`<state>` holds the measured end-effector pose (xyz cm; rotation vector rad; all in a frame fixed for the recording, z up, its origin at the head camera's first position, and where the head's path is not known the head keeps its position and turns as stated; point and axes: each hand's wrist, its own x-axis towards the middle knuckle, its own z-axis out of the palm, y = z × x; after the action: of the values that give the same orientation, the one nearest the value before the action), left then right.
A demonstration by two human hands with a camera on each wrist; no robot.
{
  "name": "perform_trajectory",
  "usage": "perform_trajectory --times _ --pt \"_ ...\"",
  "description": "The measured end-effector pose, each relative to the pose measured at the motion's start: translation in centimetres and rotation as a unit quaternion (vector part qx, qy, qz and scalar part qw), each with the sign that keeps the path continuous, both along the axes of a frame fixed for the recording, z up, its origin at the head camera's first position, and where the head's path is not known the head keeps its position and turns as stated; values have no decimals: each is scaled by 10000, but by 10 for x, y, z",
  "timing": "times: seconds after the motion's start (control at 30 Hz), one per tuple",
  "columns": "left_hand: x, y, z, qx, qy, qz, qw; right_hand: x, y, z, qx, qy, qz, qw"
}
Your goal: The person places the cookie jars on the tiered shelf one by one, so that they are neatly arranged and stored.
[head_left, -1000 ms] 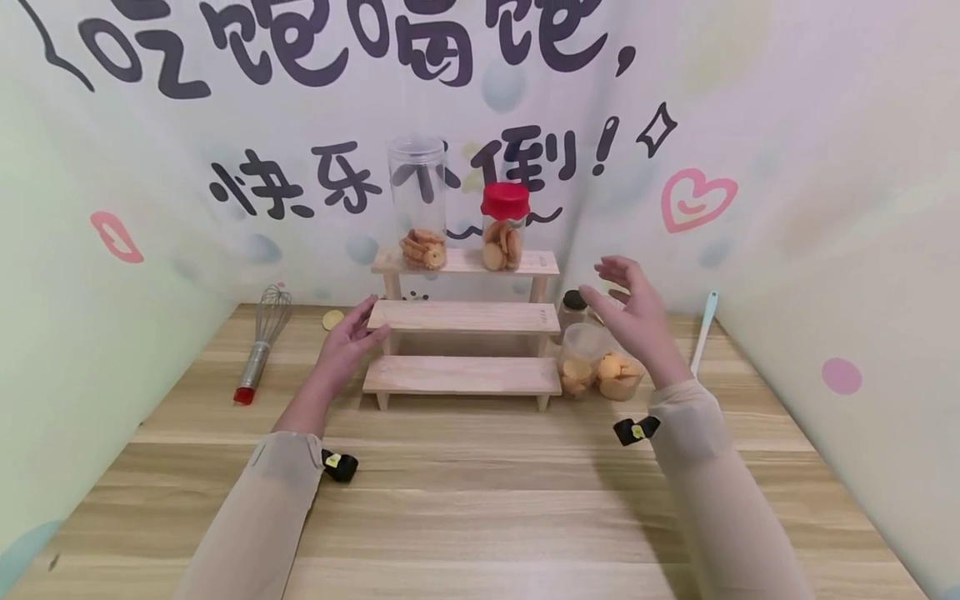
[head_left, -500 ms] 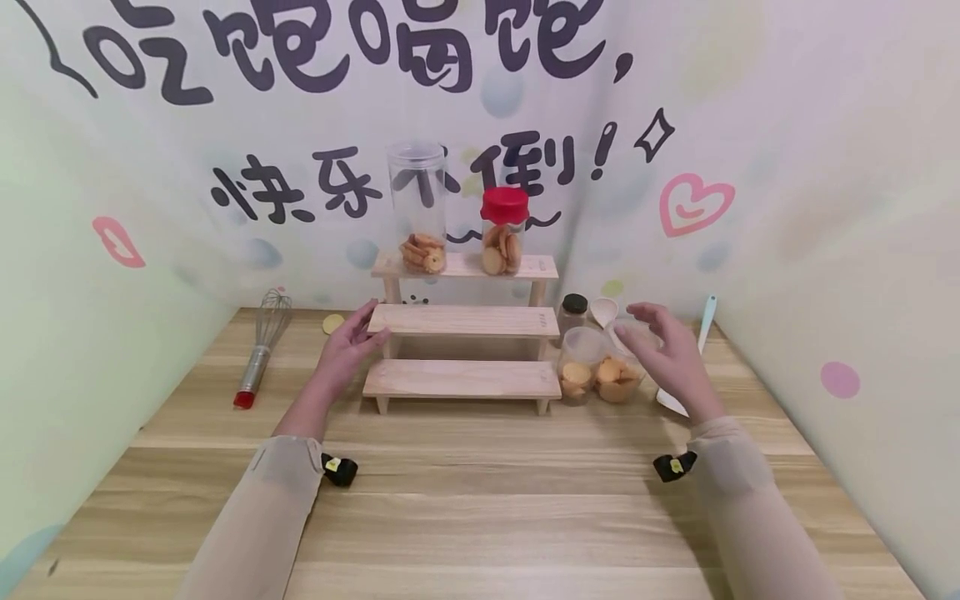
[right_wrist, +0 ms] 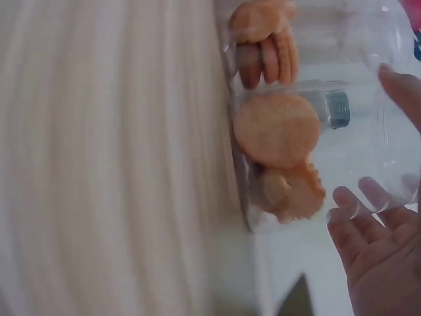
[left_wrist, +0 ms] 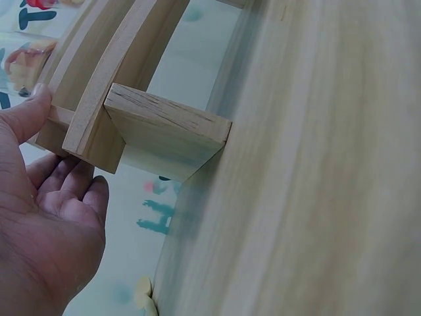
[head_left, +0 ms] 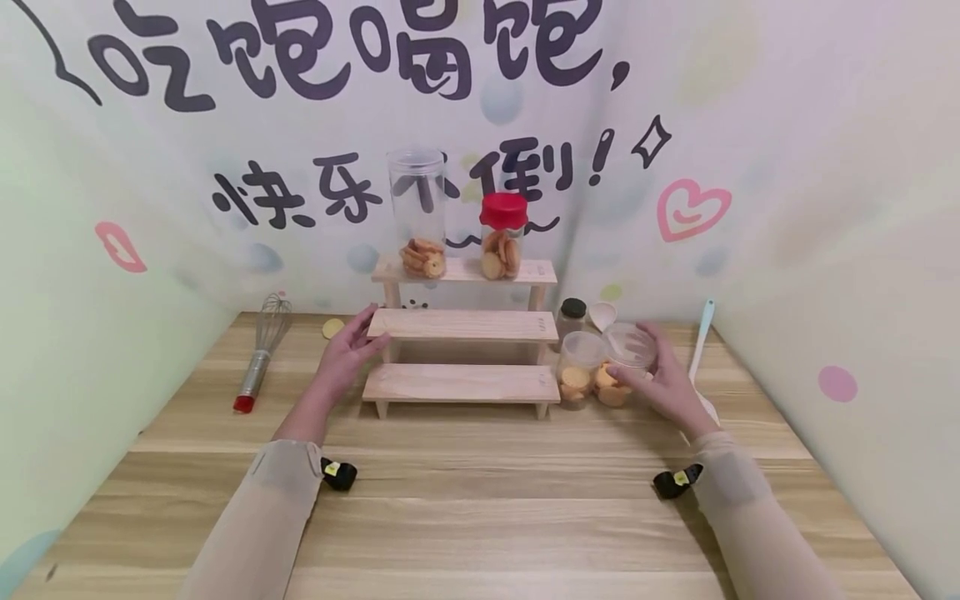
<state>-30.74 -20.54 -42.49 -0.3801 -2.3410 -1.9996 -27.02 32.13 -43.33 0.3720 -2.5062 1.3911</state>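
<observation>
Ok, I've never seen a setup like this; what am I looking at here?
There is no machine: a person works bare-handed. The wide view comes from a camera worn on the head, the close views from one on each wrist. On the table stands a three-step shelf, with a tall jar and a red-lidded jar on top. A whisk lies to the left. The left hand holds the shelf's left end; the right hand curls round a jar of biscuits beside the shelf. How firmly, I can't tell.
</observation>
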Motion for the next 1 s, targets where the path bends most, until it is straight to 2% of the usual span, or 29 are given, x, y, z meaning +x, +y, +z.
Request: perform_trajectory --times 0.03,0.17,0.23,0.27,0.37,0.6,0.83,1.0 --pt "3 1 4 9 -30 -26 10000 -1 0 -4 -208 6 97 9997" --pt "2 0 6 76 -100 -63 9999 -3 2 -20 -675 -173 311 9971" --pt "2 0 7 123 -107 -69 9998 -2 2 -25 -634 -267 282 9972" --pt "0 0 3 135 -93 -48 9999 -1 3 -26 -521 -327 216 9979" --pt "2 0 3 165 -77 -13 9998 -1 3 -26 -372 -333 174 9986" --pt "2 -1 4 200 -72 -22 9998 -2 0 -24 -490 -213 305 9981" --pt "5 1 9 230 -251 -112 9994 2 3 -24 -205 -184 -63 9996" --pt "7 2 12 272 -296 -132 9991 5 1 -21 -341 -12 -184 9993"
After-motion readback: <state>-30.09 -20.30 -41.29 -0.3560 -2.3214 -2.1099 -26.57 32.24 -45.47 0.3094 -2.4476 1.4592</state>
